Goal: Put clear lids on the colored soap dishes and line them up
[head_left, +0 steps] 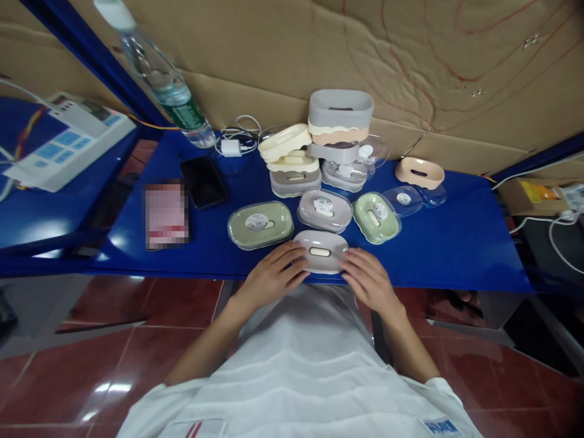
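Note:
A greyish oval dish (pixel 322 263) with a pale insert lies at the table's front edge. My left hand (pixel 278 272) touches its left end, and my right hand (pixel 367 277) is at its right end; both hands' fingers are bent around the ends. Just behind it sits a grey lidded dish (pixel 335 220) with a round label. To its left is a green lidded dish (pixel 274 234), and to its right another green one (pixel 371 228). No lid shows on the dish between my hands.
Behind stand stacked dishes (pixel 341 109) in grey, cream and peach. A peach dish (pixel 426 176) and clear lids (pixel 404 207) are at right. A black phone (pixel 204 182), water bottle (pixel 177 103), white charger (pixel 230 148) and pixelated item (pixel 165 214) are at left.

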A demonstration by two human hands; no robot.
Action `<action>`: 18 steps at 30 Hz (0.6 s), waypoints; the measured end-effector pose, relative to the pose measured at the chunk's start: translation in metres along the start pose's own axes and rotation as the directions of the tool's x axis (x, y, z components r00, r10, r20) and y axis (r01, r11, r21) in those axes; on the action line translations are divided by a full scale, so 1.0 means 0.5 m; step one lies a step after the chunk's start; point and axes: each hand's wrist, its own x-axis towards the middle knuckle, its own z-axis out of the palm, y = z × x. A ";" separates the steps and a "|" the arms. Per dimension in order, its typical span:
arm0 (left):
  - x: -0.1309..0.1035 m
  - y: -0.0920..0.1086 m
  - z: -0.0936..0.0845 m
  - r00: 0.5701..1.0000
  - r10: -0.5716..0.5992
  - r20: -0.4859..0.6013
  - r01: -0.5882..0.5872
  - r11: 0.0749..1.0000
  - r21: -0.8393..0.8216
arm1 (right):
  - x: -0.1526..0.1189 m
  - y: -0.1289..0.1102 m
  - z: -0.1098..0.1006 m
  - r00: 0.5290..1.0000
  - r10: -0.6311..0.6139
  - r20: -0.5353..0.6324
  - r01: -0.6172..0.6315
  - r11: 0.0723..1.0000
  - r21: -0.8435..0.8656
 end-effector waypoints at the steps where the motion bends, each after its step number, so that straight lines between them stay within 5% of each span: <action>1: 0.001 0.000 0.000 1.000 0.001 -0.004 -0.001 1.000 -0.003 | 0.001 0.016 -0.018 0.998 0.032 -0.059 -0.034 0.999 -0.032; 5: 0.001 0.000 0.001 1.000 0.004 -0.010 -0.004 1.000 -0.003 | 0.012 0.123 -0.096 0.916 0.266 -0.300 -0.327 0.928 -0.177; 10: 0.000 0.001 0.002 1.000 -0.011 -0.019 0.010 1.000 -0.013 | -0.003 0.249 -0.117 0.892 0.447 -0.065 -0.441 0.829 -0.345; 18: 0.000 0.002 -0.001 1.000 -0.013 0.006 0.013 1.000 -0.011 | -0.081 0.211 -0.128 0.883 0.444 -0.151 -0.464 0.782 -0.416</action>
